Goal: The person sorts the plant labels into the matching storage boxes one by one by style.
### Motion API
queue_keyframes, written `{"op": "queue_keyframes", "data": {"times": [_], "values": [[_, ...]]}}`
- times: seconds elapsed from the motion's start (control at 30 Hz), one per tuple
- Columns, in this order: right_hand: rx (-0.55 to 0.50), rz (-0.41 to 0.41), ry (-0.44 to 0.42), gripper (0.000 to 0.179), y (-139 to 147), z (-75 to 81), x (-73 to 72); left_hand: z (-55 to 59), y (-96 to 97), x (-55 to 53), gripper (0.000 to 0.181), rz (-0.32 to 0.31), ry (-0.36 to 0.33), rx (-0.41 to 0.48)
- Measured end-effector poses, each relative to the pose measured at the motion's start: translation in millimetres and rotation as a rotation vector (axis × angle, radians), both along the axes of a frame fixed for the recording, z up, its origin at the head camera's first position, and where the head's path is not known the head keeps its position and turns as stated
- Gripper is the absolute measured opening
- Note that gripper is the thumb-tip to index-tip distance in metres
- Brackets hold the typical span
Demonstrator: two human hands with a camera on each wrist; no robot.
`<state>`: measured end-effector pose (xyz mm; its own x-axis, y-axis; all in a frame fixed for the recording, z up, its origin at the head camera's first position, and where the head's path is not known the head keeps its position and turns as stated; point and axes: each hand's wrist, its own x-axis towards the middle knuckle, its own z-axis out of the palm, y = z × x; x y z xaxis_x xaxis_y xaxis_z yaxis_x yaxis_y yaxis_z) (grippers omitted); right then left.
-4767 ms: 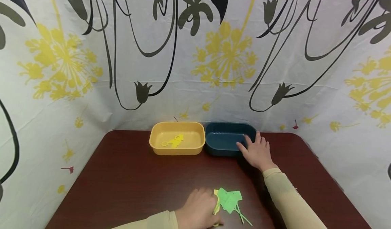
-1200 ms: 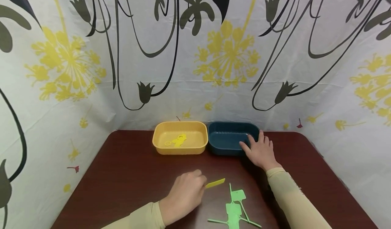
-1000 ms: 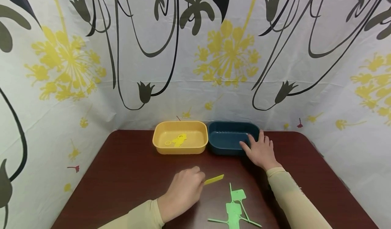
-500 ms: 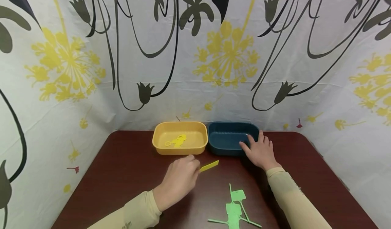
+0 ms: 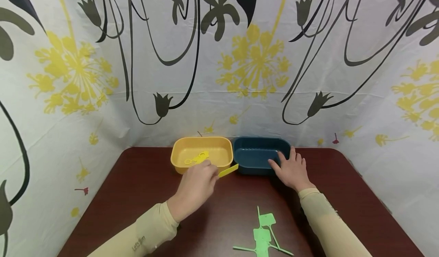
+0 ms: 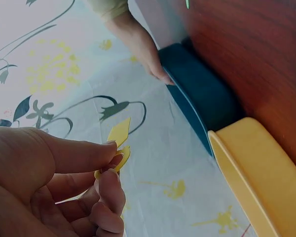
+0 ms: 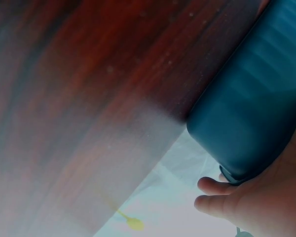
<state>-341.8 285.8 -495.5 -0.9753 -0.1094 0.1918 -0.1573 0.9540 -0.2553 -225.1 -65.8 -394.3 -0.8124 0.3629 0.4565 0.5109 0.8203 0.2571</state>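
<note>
Out over the front of the yellow tray (image 5: 219,154), my left hand (image 5: 195,186) pinches a yellow plastic tag (image 5: 229,170). In the left wrist view, thumb and fingers meet on its looped end, and a flat pointed piece (image 6: 119,132) sticks up. Another yellow tag (image 5: 199,157) lies inside the tray, partly behind the hand. My right hand (image 5: 291,173) grips the right end of the dark blue tray (image 5: 252,171), fingers over its rim; the right wrist view shows that hand (image 7: 266,197) against the tray's corner (image 7: 241,133).
Several light green plastic tags (image 5: 262,236) with long thin tails lie at the front of the dark red-brown table (image 5: 137,196), overlapping. Both trays stand side by side at the table's back edge. A patterned cloth (image 5: 212,108) hangs behind them.
My left hand has taken the yellow tag from beside the green ones and carried it up and left to the yellow tray. The green tags now lie more spread out. My right hand stays put.
</note>
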Motion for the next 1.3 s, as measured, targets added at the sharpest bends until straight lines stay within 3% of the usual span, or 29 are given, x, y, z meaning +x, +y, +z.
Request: {"op": "queue_keyframes", "data": {"times": [0.37, 0.73, 1.1, 1.3], "values": [[0.010, -0.002, -0.017, 0.087, 1.1, -0.8, -0.7, 0.2, -11.4, -20.9, 0.008, 0.049, 0.050, -0.007], [0.014, 0.003, -0.012, 0.087, 0.8, -2.0, -0.3, 2.5, -22.1, -41.3, 0.006, 0.118, 0.041, 0.025], [0.016, 0.003, -0.001, 0.084, 1.2, -1.3, -1.2, -6.6, -32.4, -70.9, 0.008, 0.179, -0.064, 0.064], [0.007, -0.003, 0.008, 0.084, 1.1, -3.8, -2.7, -13.1, -39.6, -86.4, 0.010, 0.200, -0.068, 0.065]]}}
